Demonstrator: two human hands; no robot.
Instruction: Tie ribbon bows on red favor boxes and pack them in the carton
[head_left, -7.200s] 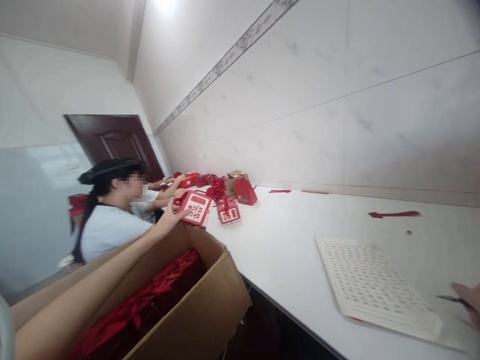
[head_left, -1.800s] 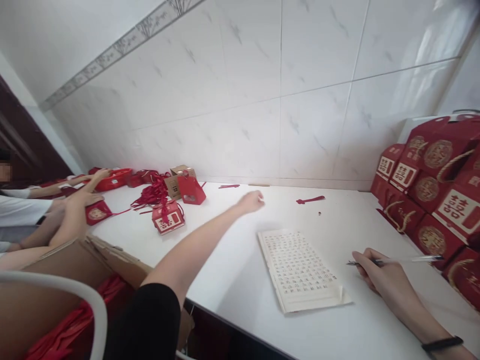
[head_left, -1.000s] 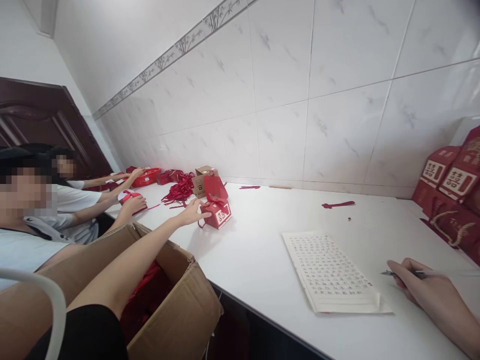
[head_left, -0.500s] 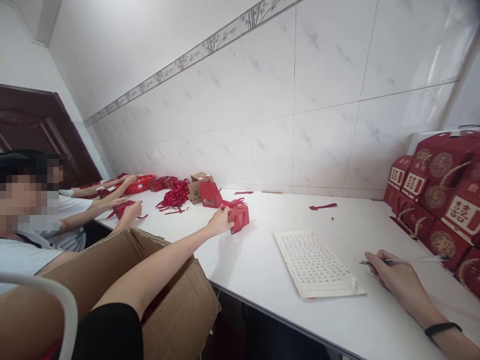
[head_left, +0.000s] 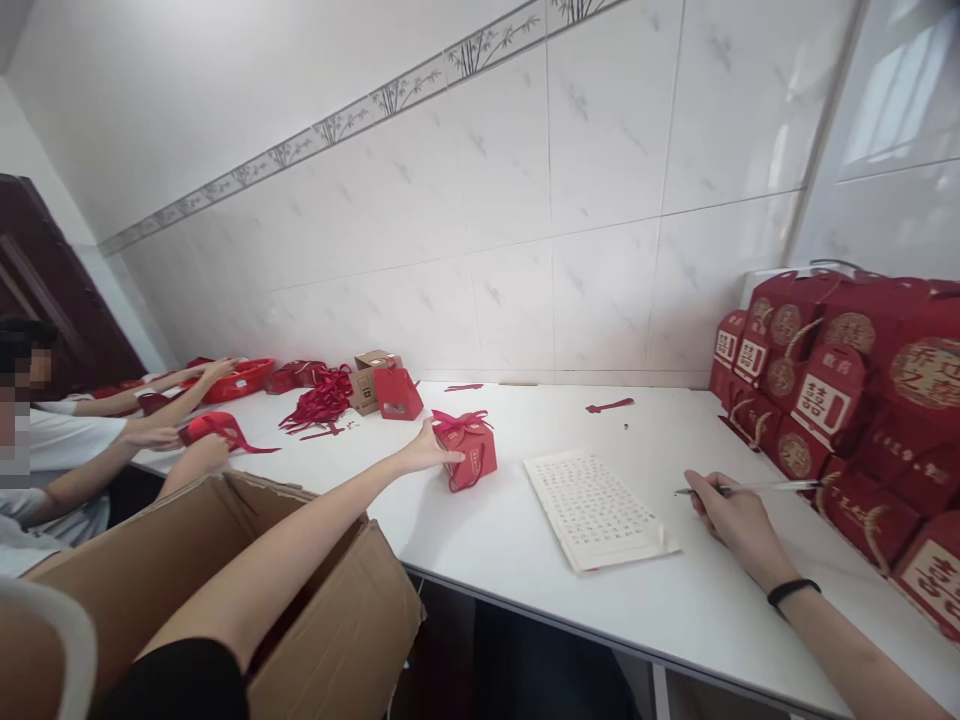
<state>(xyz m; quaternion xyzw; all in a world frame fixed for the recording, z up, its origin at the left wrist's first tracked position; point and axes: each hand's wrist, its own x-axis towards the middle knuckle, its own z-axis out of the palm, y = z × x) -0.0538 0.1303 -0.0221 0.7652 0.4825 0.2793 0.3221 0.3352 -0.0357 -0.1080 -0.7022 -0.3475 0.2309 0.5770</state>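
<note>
My left hand [head_left: 431,449] grips a small red gift box [head_left: 472,463] with a ribbon bow on top, thumb on its near face and the other fingers hidden behind. The box is tilted at the white table's surface; I cannot tell whether it touches. Over the table's right part, my right hand [head_left: 739,525] is closed around a clear-barrelled pen [head_left: 772,486], its tip pointing left. Between both hands lies a sheet of paper [head_left: 592,505] covered in rows of handwritten characters.
Stacked red gift boxes [head_left: 825,400] stand at the right. A cardboard carton [head_left: 345,610] sits below my left arm. Farther left are a red box [head_left: 397,392], a brown box [head_left: 365,390], a ribbon pile [head_left: 319,397] and a red basin [head_left: 251,377]. Co-workers' hands [head_left: 202,450] handle red ribbon.
The view has turned right, showing more of the stacked boxes. My left hand has brought the gift box nearer, and its bow shows more fully. The pen remains in my right hand.
</note>
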